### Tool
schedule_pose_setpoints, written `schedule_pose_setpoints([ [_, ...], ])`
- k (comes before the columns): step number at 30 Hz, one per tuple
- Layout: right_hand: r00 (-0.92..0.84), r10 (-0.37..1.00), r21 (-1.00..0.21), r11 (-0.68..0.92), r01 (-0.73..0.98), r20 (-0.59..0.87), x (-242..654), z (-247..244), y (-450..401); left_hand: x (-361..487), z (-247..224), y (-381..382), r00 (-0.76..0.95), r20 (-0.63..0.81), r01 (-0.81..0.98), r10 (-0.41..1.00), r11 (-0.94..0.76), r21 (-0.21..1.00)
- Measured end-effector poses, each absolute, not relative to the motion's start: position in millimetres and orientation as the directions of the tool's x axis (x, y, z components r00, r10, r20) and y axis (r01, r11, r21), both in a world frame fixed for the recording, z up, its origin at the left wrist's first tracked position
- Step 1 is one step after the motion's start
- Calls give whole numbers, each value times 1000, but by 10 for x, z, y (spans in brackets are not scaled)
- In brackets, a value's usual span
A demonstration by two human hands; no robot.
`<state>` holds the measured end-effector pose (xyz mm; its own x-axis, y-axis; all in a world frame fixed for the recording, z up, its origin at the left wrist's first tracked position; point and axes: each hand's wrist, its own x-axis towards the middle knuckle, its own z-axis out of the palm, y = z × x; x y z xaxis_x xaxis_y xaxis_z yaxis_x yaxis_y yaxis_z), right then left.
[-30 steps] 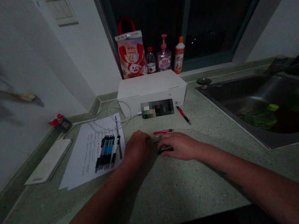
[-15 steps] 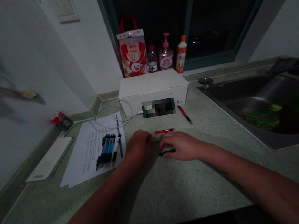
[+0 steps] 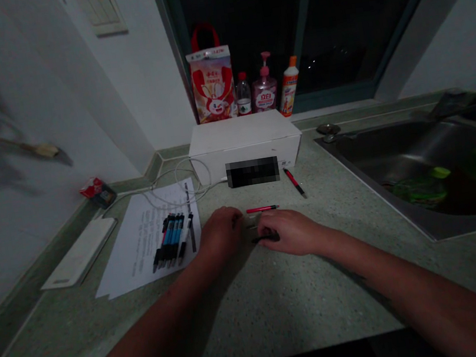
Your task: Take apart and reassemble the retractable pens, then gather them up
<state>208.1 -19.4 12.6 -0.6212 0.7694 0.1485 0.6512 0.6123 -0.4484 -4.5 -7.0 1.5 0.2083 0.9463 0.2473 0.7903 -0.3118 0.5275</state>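
Two red marks, 立白, can be read on the front of the pump bottle [image 3: 265,94]. Red and white words are printed on the red-handled bag [image 3: 212,84], but they are too small to be read. Lines of print are seen on the sheet of paper [image 3: 153,239], and they are too small as well. The label on the white box [image 3: 242,133] is covered by a dark block, so nothing on it can be read. The labels on the small clear bottle [image 3: 243,95] and the orange-capped bottle [image 3: 288,87] are too small to be read.
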Motion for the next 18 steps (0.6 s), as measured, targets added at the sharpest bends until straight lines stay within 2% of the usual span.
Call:
schedule_pose_setpoints([
  [4, -468, 853, -457, 521, 721, 232, 2116, 95, -133, -1, 48, -105, 189, 211, 581, 959, -283, 764],
  [7, -417, 864, -473, 503, 723, 282, 2142, 78, -97, 31, 44, -125, 204, 181, 422, 962, -254, 870],
  [11, -402, 864, -494, 504, 709, 305, 2139, 88, -95, 54, 42, -127, 205, 157, 329, 966, -219, 918],
  [18, -426, 834, -505, 552, 664, 352, 2142, 114, -110, 73, 40, -129, 201, 122, 343, 972, -187, 920],
])
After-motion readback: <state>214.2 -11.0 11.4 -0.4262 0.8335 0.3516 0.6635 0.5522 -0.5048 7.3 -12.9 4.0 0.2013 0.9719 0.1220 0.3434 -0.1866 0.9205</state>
